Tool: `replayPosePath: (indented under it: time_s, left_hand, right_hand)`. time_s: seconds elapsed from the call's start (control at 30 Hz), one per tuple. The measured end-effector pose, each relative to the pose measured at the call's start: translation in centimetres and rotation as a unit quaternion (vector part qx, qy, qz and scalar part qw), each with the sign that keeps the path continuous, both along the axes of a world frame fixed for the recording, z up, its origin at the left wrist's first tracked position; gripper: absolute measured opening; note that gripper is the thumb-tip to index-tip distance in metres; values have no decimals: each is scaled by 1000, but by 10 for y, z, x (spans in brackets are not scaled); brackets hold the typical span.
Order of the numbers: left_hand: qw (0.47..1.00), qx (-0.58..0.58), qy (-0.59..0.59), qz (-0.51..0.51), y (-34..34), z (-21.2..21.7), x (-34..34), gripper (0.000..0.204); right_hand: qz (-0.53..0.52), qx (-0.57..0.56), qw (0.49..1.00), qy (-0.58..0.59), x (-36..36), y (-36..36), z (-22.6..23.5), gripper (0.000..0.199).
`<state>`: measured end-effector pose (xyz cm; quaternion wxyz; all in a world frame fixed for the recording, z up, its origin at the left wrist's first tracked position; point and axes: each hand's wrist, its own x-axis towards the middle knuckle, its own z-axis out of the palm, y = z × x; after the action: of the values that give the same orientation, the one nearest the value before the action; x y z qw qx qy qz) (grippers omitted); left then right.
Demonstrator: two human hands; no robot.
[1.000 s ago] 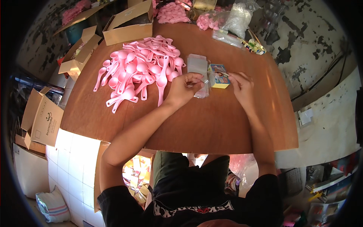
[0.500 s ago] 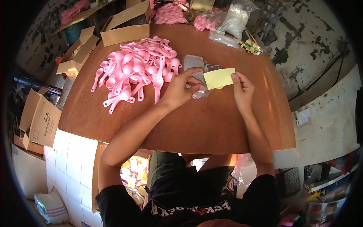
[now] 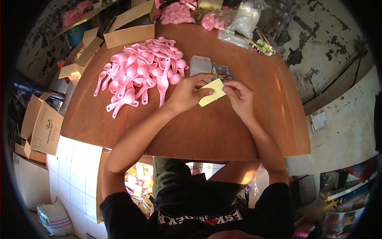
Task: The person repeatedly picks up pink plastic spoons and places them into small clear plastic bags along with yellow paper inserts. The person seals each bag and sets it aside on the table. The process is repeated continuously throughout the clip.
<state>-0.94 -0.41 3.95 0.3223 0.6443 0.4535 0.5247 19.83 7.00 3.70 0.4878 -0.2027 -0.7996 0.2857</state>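
A small yellow paper slip (image 3: 213,93) is held up over the table, tilted, between both hands. My left hand (image 3: 190,92) is closed on its left end, the thumb lying across the paper. With a pinch of thumb and fingertips, my right hand (image 3: 239,95) grips its upper right corner. Just beyond the hands lie a stack of clear plastic bags (image 3: 199,65) and a colourful printed card (image 3: 222,73), both partly covered by the hands and the slip. A large heap of pink measuring spoons (image 3: 139,73) spreads to the left of my left hand.
The brown table (image 3: 191,139) has a rounded far edge. An open cardboard box (image 3: 131,32) stands at its back left. Clear plastic bags (image 3: 246,20) and a bag of pink pieces (image 3: 214,21) sit at the back. More cartons (image 3: 43,125) stand left of the table.
The yellow slip has moved left and nearer to me and tilted. My left hand now grips it too, and my right hand has come left with it. More of the printed card shows.
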Motion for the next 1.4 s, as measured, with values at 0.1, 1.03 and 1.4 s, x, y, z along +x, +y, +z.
replayPosePath:
  time_s: [0.1,1.03,1.4]
  left_hand:
    - [1000,2,11,-2,-4,6,3,44]
    - [987,156,43,-4,-9,18,8,13]
    - [983,166,82,-18,-17,16,15,14]
  right_hand:
    - [19,61,997,-38,-2,-1,-1,18]
    - [107,-24,988,-113,-1,-19,-5,27]
    - [39,83,992,-82,-1,-19,-13,15]
